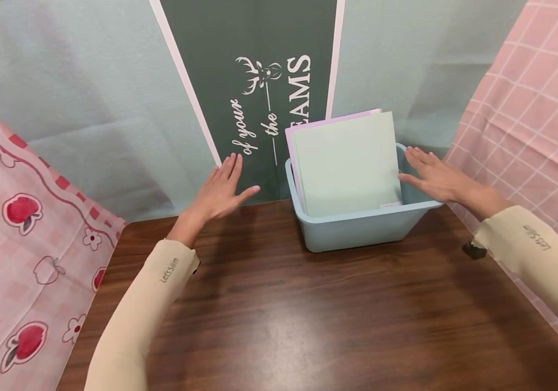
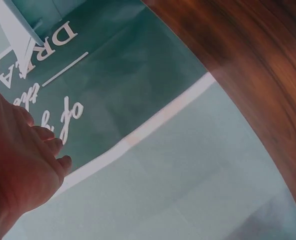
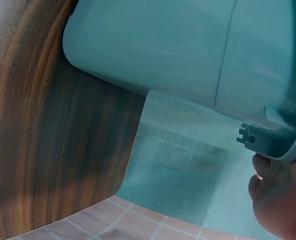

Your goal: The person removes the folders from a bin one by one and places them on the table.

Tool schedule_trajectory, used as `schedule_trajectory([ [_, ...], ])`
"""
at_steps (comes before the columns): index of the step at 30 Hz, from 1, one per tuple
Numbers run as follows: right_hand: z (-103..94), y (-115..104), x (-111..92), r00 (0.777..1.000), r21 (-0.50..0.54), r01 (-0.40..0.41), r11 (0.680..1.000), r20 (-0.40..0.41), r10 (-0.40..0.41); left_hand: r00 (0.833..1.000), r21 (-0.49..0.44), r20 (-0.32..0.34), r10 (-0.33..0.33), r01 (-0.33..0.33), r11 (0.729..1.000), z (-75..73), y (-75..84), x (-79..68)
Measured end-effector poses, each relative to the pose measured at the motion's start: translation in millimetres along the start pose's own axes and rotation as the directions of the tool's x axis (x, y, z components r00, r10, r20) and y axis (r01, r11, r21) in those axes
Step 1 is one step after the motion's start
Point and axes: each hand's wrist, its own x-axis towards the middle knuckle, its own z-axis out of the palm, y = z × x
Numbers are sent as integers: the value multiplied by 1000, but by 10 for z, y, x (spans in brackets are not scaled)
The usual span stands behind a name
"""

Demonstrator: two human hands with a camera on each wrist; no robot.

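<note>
A light blue plastic bin (image 1: pixel 357 233) stands at the table's far edge, right of the middle. Flat pale green sheets or folders (image 1: pixel 347 163) lean upright inside it, with a lilac one (image 1: pixel 290 142) behind; their exact kind is unclear. My right hand (image 1: pixel 432 176) is at the bin's right end, fingers extended and thumb pointing toward the sheets. In the right wrist view its fingers (image 3: pixel 260 185) are close by the bin's rim; whether they touch cannot be told. Left of the bin, my left hand (image 1: pixel 217 193) hovers over the table's far edge, fingers straight, holding nothing.
The brown wooden table (image 1: pixel 279 315) spreads out in front. A grey-green cloth (image 1: pixel 254 32) with white lettering and a deer head hangs behind it. Pink patterned cloth (image 1: pixel 25 260) borders the left side, pink checked cloth (image 1: pixel 543 108) the right.
</note>
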Motion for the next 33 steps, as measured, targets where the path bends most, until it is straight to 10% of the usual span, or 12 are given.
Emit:
schedule_trajectory([
  [33, 2, -48, -24, 1000, 0, -17, 1000, 1, 17, 993, -166, -63, 104, -114, 979, 161, 656, 520],
])
